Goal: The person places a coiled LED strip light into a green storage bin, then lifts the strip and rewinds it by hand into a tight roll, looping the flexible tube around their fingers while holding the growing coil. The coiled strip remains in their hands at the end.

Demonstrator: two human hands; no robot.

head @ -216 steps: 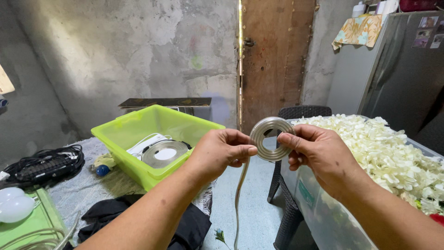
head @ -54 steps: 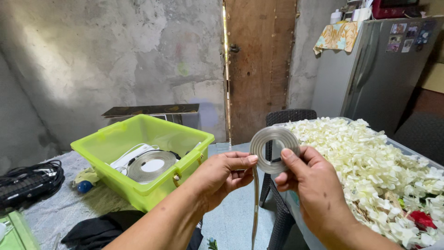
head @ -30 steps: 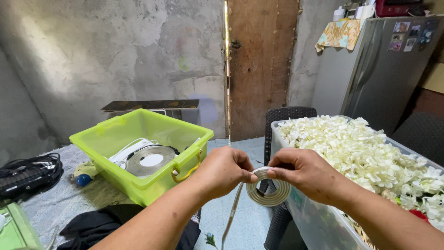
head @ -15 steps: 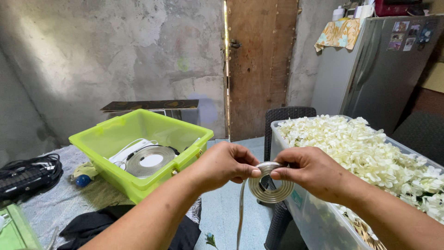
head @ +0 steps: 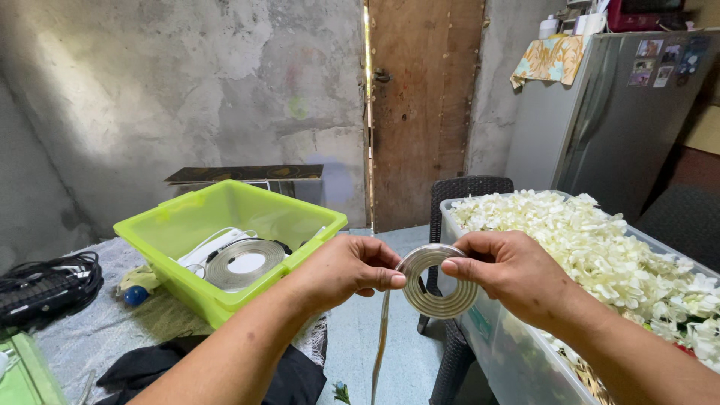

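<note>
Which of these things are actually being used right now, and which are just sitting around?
In use: the ribbon roll, pinched between the left hand and right hand, its loose end hanging down.

Lying about: green tub with another roll, bin of white flowers, black cords, dark chair, fridge.

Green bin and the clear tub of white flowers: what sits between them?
In the head view, both hands, left hand and right hand, hold a silver ribbon roll between green bin and tub.

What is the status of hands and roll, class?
Left hand and right hand: each has a grip on the silver coiled ribbon roll. Loose tail hangs down. Nothing in the way.
</note>
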